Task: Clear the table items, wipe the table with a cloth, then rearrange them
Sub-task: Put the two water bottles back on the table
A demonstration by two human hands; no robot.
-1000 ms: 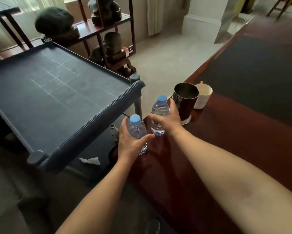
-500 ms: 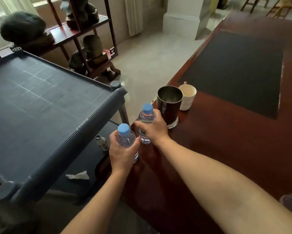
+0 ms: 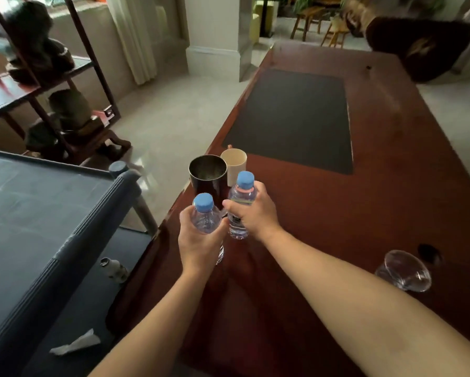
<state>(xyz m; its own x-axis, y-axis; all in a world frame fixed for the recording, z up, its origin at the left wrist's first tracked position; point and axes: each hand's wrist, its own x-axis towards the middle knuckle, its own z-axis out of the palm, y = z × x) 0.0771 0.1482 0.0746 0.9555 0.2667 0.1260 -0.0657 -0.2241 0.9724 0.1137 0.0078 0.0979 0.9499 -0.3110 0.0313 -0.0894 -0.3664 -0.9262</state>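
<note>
Head view | left grip (image 3: 198,242) wraps near bottle (image 3: 205,217) | right grip (image 3: 255,213) wraps far bottle (image 3: 240,198) (both blue-capped)

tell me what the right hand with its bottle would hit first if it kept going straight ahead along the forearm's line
Most likely the dark metal cup, just beyond the right hand and its bottle; the cream cup stands beside it. Depth is unclear.

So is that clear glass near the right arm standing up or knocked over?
Tipped over: the clear glass lies on its side on the table, its open mouth facing the camera.
</note>
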